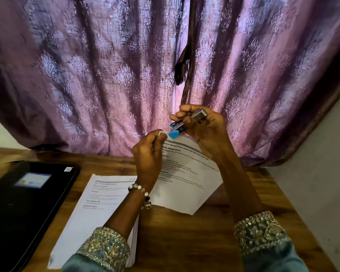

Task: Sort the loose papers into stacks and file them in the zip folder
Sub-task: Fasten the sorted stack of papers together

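Observation:
My left hand (pixel 148 154) pinches the top corner of a printed set of papers (pixel 185 177) and holds it lifted above the table. My right hand (pixel 202 130) grips a small blue and silver stapler (pixel 182 124), whose blue jaw sits at that pinched corner. A thick stack of printed papers (pixel 100 209) lies on the wooden table (pixel 185 238) under my left forearm. The black zip folder (pixel 26 203) lies flat at the left, and its zip state is unclear.
A purple patterned curtain (pixel 126 75) hangs right behind the table's far edge. A pale wall (pixel 322 173) borders the table on the right. Bare wood shows at the front between my forearms.

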